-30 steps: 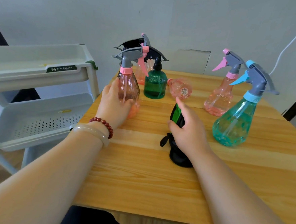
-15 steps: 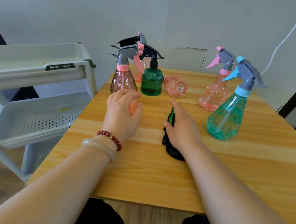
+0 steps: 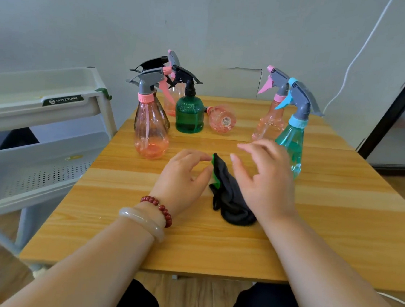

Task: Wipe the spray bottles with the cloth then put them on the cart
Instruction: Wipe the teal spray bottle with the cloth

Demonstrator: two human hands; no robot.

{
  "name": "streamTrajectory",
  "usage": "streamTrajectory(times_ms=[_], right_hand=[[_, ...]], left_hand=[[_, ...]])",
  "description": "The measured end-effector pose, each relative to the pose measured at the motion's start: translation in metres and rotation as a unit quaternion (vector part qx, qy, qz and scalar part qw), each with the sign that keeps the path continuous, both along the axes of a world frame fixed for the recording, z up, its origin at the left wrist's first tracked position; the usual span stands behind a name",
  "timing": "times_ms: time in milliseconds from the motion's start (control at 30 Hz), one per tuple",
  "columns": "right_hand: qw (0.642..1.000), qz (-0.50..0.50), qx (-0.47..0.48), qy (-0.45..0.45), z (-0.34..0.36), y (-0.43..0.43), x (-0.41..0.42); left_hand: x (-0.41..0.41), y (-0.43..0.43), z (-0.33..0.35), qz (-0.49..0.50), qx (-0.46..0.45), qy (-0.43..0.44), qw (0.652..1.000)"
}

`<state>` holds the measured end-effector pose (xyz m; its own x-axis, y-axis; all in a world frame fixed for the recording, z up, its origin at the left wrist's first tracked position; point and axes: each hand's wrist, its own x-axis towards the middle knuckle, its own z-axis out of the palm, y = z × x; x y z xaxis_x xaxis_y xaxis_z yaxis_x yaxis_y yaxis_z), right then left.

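Note:
A black cloth with a green edge (image 3: 232,198) lies bunched on the wooden table (image 3: 214,250) between my hands. My left hand (image 3: 183,178) rests just left of it, fingers loosely curled, fingertips at the green edge with nothing held. My right hand (image 3: 264,179) hovers over the cloth's right side, fingers spread and blurred. Several spray bottles stand behind: a pink one (image 3: 151,130) nearest my left hand, a dark green one (image 3: 190,114), a teal one (image 3: 292,140) partly behind my right hand, another pink one (image 3: 269,119). One pink bottle (image 3: 223,118) lies on its side.
A grey-white tiered cart (image 3: 44,99) stands left of the table, its top tray and perforated lower shelf showing. More bottles, one with a black trigger (image 3: 152,64), cluster behind the near pink one. A white cable (image 3: 357,56) runs down the wall at the right.
My left hand let go of the near pink bottle and moved right to the cloth's edge. My right hand lifted off the cloth and spread its fingers.

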<state>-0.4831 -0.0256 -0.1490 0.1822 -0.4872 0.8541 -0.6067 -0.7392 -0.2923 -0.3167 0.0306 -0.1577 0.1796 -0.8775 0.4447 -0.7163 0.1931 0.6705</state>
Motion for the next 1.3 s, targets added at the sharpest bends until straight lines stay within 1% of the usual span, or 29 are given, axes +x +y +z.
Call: streamTrajectory(times_ms=[67,133,200,300,400,467,500,633,733,867,1000,1100,1200,1300], right_hand=[[0.994,-0.073,-0.069,-0.037,-0.001,-0.003,-0.011],[0.987,-0.132,-0.076,-0.059,-0.006,-0.007,-0.018],[0.984,-0.151,-0.035,-0.089,-0.011,-0.012,-0.021],[0.976,-0.125,0.07,-0.166,-0.013,-0.017,-0.021],[0.938,-0.085,0.22,-0.255,-0.008,-0.019,-0.023],[0.912,-0.093,0.306,-0.256,-0.008,-0.024,-0.024],[0.91,-0.099,0.322,-0.24,-0.009,-0.028,-0.024],[0.914,-0.094,0.33,-0.215,-0.005,-0.032,-0.023],[0.912,-0.04,0.357,-0.199,-0.001,-0.029,-0.02],[0.906,0.033,0.384,-0.173,-0.001,-0.026,-0.009],[0.908,0.111,0.36,-0.18,0.008,-0.019,0.006],[0.894,0.192,0.358,-0.189,0.023,-0.013,0.021],[0.879,0.243,0.373,-0.173,0.028,-0.01,0.04],[0.85,0.277,0.415,-0.171,0.021,-0.009,0.055]], left_hand=[[-0.007,-0.001,0.002,-0.036,0.042,-0.001,0.998],[-0.015,-0.003,0.004,-0.087,0.126,-0.034,0.988],[-0.022,-0.005,0.005,-0.11,0.19,-0.082,0.972],[-0.023,-0.013,0.004,-0.081,0.206,-0.153,0.963],[-0.019,-0.017,0.0,-0.058,0.196,-0.129,0.97],[-0.017,-0.017,-0.002,-0.053,0.183,-0.109,0.976],[-0.017,-0.016,-0.003,-0.053,0.175,-0.1,0.978],[-0.013,-0.017,-0.004,-0.057,0.142,-0.05,0.987],[-0.009,-0.018,-0.005,-0.041,0.113,0.003,0.993],[0.001,-0.016,-0.005,-0.031,0.059,0.105,0.992],[0.009,-0.013,-0.005,-0.026,-0.001,0.125,0.992],[0.01,-0.01,-0.006,-0.034,-0.041,0.147,0.988],[0.01,-0.007,-0.005,-0.032,-0.081,0.168,0.982],[0.016,-0.004,-0.003,-0.024,-0.073,0.181,0.981]])
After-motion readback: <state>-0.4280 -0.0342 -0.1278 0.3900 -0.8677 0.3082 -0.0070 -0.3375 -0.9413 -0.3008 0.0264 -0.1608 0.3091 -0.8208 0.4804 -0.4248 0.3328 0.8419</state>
